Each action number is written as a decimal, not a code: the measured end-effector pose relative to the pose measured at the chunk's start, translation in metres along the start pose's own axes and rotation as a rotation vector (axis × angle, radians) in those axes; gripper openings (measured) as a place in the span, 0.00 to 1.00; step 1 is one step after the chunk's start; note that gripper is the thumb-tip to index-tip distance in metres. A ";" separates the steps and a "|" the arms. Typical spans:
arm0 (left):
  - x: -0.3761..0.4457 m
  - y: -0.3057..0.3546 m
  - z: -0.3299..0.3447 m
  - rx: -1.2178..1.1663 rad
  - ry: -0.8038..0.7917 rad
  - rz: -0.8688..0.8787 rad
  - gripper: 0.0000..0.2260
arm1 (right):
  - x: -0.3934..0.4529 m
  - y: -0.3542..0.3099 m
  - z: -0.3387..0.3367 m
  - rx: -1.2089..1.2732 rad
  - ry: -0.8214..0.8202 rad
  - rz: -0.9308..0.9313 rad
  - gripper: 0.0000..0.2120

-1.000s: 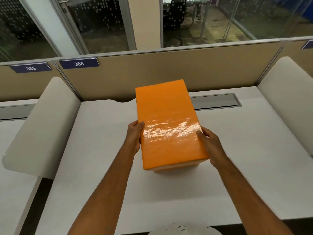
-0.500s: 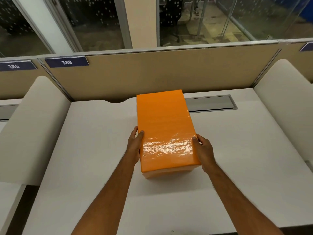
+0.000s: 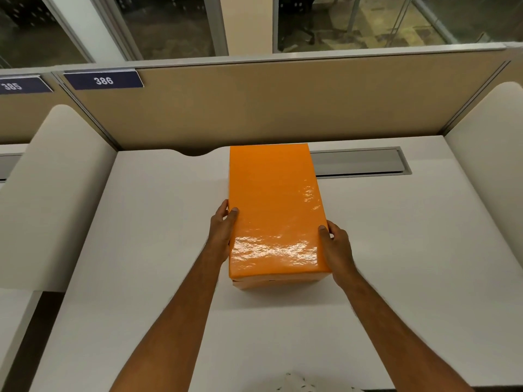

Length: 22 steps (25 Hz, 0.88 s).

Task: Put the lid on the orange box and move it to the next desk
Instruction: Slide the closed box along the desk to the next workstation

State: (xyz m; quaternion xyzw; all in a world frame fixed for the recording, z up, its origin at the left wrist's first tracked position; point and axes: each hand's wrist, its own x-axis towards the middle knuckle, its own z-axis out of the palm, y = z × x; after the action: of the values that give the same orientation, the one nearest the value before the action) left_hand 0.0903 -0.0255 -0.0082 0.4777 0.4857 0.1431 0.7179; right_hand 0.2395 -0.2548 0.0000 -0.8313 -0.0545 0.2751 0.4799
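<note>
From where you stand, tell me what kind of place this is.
Most likely an open-plan office: numbered desk signs 386, a tan partition behind the white desk, and a cable tray set into it.

From my remote seat the scene reads evenly lit and fairly bright, with warm indoor light coming from above. It throws a rippled white glare across the glossy lid [image 3: 276, 210] of the orange box [image 3: 271, 282], strongest toward its near end. A soft shadow lies on the desk [image 3: 135, 250] just in front of the box, and fainter ones trail beside both forearms. The windows [image 3: 169, 26] beyond the partition [image 3: 283, 108] look dark and murky. The wide lens bends straight lines: the partition top bows, and the side dividers curve near the left and right edges. Focus is decent mid-frame; the "385" label [image 3: 12, 86] at the left edge is smeared.
</note>
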 end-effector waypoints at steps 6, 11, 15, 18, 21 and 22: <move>0.001 -0.011 -0.006 0.032 0.032 -0.002 0.26 | 0.007 0.005 0.003 -0.054 -0.040 -0.056 0.13; -0.001 -0.017 -0.006 0.098 0.041 0.013 0.27 | 0.012 0.019 0.004 -0.195 -0.061 -0.087 0.20; -0.008 -0.018 0.001 0.144 0.075 0.045 0.25 | 0.010 0.023 0.004 -0.256 -0.081 -0.051 0.23; -0.010 -0.021 0.003 0.180 0.120 0.070 0.23 | 0.008 0.025 0.004 -0.220 -0.108 -0.022 0.27; -0.007 -0.027 0.003 0.195 0.141 0.088 0.22 | 0.010 0.031 0.005 -0.139 -0.107 -0.001 0.36; -0.007 -0.027 0.005 0.191 0.149 0.090 0.22 | 0.007 0.028 0.004 -0.106 -0.106 0.014 0.32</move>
State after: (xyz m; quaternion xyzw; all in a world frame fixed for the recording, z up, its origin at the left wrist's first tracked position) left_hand 0.0837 -0.0462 -0.0267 0.5533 0.5271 0.1633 0.6240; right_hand 0.2388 -0.2637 -0.0278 -0.8402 -0.0886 0.3185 0.4298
